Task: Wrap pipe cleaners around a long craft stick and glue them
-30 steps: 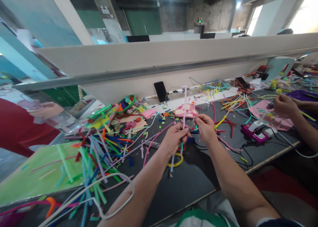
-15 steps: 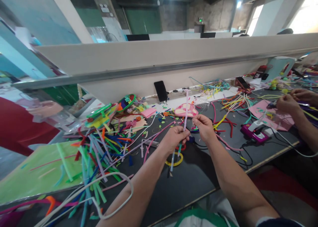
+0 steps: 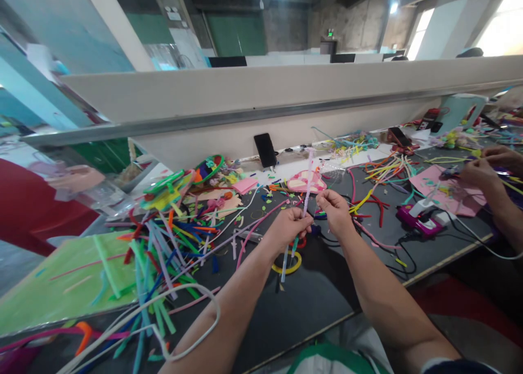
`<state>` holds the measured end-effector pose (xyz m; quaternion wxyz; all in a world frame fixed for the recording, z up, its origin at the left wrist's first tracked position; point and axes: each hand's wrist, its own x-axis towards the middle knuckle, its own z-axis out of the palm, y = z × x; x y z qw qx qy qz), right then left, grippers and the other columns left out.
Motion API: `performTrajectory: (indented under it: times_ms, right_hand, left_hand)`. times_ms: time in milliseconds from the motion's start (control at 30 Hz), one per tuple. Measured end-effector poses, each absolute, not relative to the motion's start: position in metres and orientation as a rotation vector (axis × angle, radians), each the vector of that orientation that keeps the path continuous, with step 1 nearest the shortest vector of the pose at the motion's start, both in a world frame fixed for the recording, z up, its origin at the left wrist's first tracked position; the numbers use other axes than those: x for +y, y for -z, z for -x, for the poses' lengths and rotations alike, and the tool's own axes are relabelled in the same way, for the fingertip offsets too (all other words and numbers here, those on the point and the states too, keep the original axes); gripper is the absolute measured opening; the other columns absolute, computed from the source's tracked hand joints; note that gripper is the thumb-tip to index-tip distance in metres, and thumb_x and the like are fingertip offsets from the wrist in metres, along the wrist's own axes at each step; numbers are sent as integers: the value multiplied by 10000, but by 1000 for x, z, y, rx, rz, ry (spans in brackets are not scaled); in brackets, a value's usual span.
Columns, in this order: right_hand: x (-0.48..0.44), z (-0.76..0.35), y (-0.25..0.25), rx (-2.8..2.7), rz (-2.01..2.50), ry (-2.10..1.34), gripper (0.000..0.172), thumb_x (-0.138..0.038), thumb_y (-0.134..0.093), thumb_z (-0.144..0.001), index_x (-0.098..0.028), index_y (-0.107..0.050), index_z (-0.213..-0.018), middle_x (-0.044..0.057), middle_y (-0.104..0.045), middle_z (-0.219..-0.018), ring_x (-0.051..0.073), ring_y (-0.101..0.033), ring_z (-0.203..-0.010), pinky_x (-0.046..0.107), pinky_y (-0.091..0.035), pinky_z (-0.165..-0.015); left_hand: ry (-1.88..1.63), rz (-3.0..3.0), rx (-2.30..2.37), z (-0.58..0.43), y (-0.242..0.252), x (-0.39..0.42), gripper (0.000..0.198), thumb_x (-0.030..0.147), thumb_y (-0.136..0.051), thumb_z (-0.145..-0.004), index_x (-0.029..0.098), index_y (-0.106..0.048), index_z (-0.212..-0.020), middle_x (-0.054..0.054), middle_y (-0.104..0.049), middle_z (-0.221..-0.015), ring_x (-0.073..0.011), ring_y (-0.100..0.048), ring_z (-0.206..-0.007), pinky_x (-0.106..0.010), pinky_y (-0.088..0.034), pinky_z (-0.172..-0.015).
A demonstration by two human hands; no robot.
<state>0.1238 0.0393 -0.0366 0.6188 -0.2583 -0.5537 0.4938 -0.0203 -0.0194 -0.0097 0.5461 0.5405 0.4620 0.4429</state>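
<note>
My left hand is closed around a pale lilac pipe cleaner that stands up out of the fist. Below the same fist, light blue and teal stems hang down. To its right, my right hand pinches with thumb and forefinger; what lies between the fingertips is too fine to make out. Under the left hand, a yellow ring and part of a red ring rest on the dark tabletop. Behind the hands lies a pink and white cloud-shaped piece.
Many coloured pipe cleaners heap on the left beside a green sheet. A black phone leans on the partition. At right sit a purple power strip with cables and a co-worker's hands. A white cable loops near my left forearm.
The lilac pipe cleaner's upper end leans slightly further right. Both my hands stay almost where they were. The co-worker's hands have shifted slightly right.
</note>
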Motion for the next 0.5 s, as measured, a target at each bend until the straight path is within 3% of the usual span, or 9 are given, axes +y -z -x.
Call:
performTrajectory:
  times_ms: [133,367,500]
  right_hand:
    - [42,-122,35,-1164,568,-1161,170,-370,-669,-739,-206,-629,-746,-19,-530,-644,113,-451,-594,240,-391,-585]
    - [36,-114,34,-1212,493,-1339,322,-462,-595,-809,-221,-696,-999,65,-677,-972,190,-589,-881,327,-467,-804]
    - [33,-108,40,-1328,520,-1506,365,-469,-622,-788,-232,-696,-1055,63,-699,-982,190,-616,-851,321,-493,-737]
  left_hand:
    - [-1168,-1232,1048,21,12,-17,241,356,-661,-749,125,-595,-726,-10,-603,-603,-57,-470,-436,-181,-350,-448]
    - [-1317,-1071,822,27,12,-12,265,296,-721,-714,120,-613,-880,-26,-631,-711,-83,-562,-554,-212,-436,-566]
    - [-1282,-1032,763,30,13,-11,306,274,-762,-670,118,-616,-890,-36,-644,-764,-96,-595,-589,-238,-478,-614]
